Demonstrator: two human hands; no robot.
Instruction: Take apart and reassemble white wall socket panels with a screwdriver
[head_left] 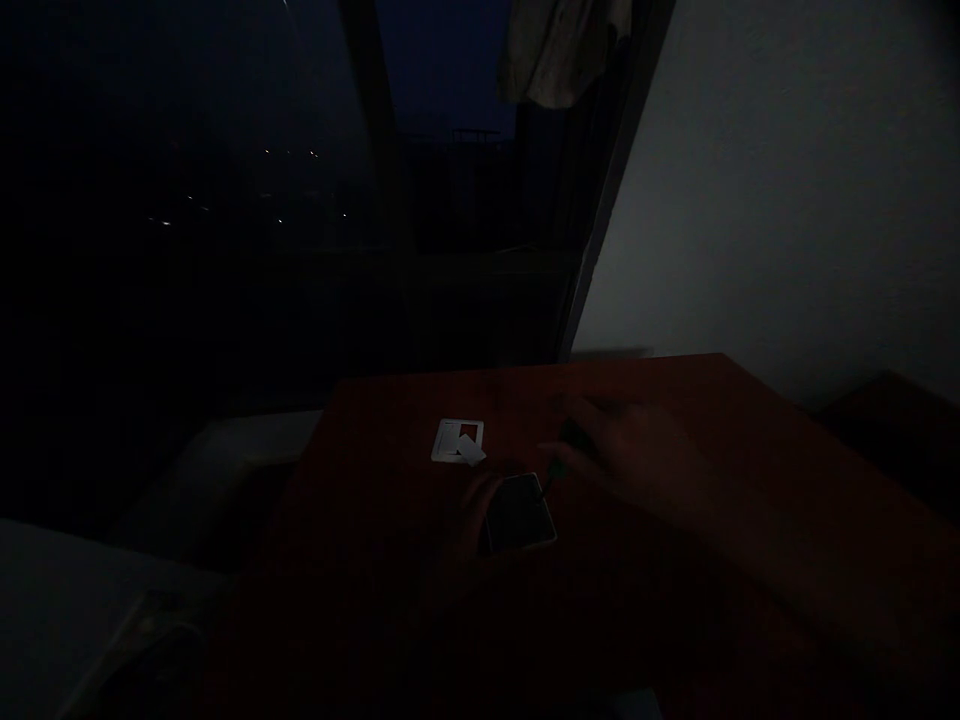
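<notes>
The scene is very dark. On a reddish table my left hand is wrapped round a small dark square object with a pale edge. My right hand reaches in from the right with its fingers pinched on a thin dark tool, whose tip is at the object's upper right corner. A white card with a cut-out lies just beyond the object, with a small white piece on its near edge.
A dark window with distant lights fills the back left. Cloth hangs at the top by the window frame. A pale wall stands at the right. Something pale, perhaps bedding, lies at the lower left.
</notes>
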